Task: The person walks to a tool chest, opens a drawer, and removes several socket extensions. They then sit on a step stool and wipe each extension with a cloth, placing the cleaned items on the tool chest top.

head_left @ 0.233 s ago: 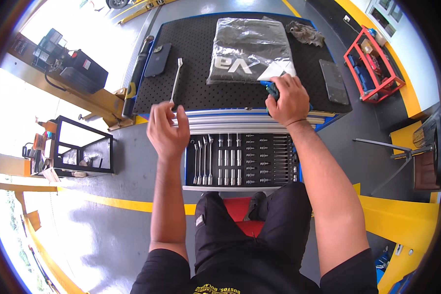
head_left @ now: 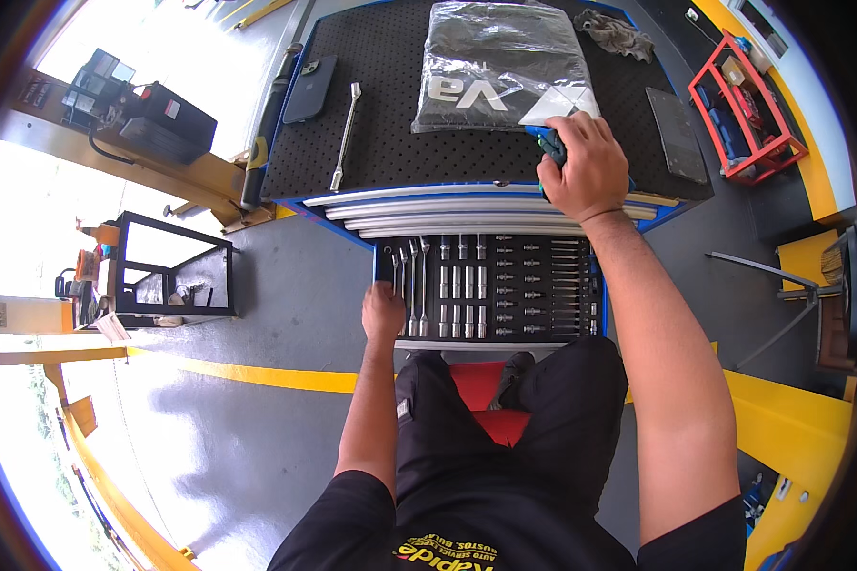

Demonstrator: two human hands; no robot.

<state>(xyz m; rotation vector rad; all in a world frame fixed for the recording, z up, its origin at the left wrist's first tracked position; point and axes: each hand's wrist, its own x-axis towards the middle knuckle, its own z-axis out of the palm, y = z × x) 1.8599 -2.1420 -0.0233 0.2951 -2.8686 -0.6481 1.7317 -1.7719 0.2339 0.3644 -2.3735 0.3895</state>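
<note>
My left hand point(head_left: 383, 312) is closed at the left side of the open tool drawer point(head_left: 505, 346), over the lower part of the leftmost wrench; what its fingers grip is hidden. Beside it several combination wrenches point(head_left: 413, 295) lie in the black foam. My right hand point(head_left: 586, 169) is closed around a small blue and dark green object point(head_left: 549, 143), mostly covered by the fingers, above the cabinet's front edge. Just behind it lies a plastic-wrapped dark package point(head_left: 500, 67). A long silver wrench point(head_left: 347, 138) rests on the perforated black cabinet top point(head_left: 381, 57).
Sockets point(head_left: 462, 283) and slim bits fill the drawer's middle and right. On the top are a phone point(head_left: 311, 88), a grey rag point(head_left: 614, 35) and a dark flat panel point(head_left: 676, 133). A red rack point(head_left: 747, 114) stands right, a black frame cart point(head_left: 176, 266) left.
My left hand has dropped from above the cabinet's front edge to the drawer's left side. My right hand keeps hold of the blue and green object. The view has shifted.
</note>
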